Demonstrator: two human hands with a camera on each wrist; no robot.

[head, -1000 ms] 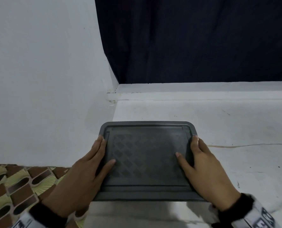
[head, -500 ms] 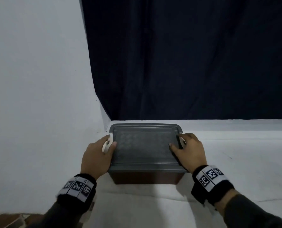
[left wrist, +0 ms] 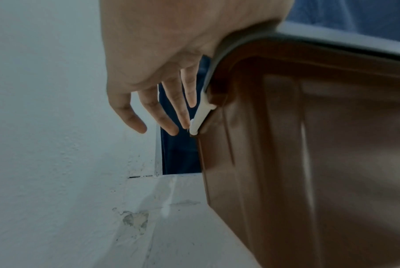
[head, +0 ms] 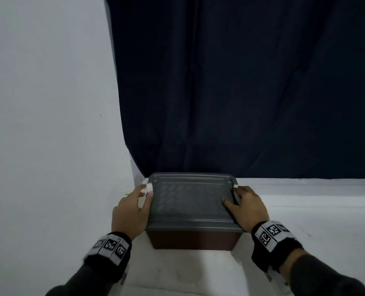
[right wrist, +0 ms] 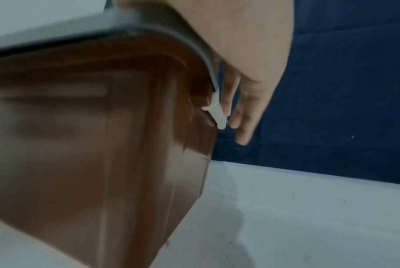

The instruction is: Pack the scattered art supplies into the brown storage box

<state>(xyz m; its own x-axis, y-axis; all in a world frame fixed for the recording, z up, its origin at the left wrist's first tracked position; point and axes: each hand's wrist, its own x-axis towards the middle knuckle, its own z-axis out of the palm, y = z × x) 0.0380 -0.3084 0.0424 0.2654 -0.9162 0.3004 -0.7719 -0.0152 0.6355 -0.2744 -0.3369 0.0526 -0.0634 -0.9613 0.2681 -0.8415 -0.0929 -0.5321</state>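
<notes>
Since half a second ago, little has shifted: box [head: 193, 240] sits lower centre, long axis left-right, lid [head: 191, 201] on. Left hand [head: 130, 212] and right hand [head: 248, 207] flank it, fingers relaxed, apparently touching side latches [left wrist: 200, 116].

The brown storage box [head: 193, 240] carries a dark grey lid [head: 190, 201] embossed with a diamond pattern, and white latches [left wrist: 200, 116] at its two ends. Behind it hangs a dark navy curtain [head: 241, 82] beside a white wall [head: 45, 103]; the wristbands [head: 110, 245] are black with black-and-white square codes.
</notes>
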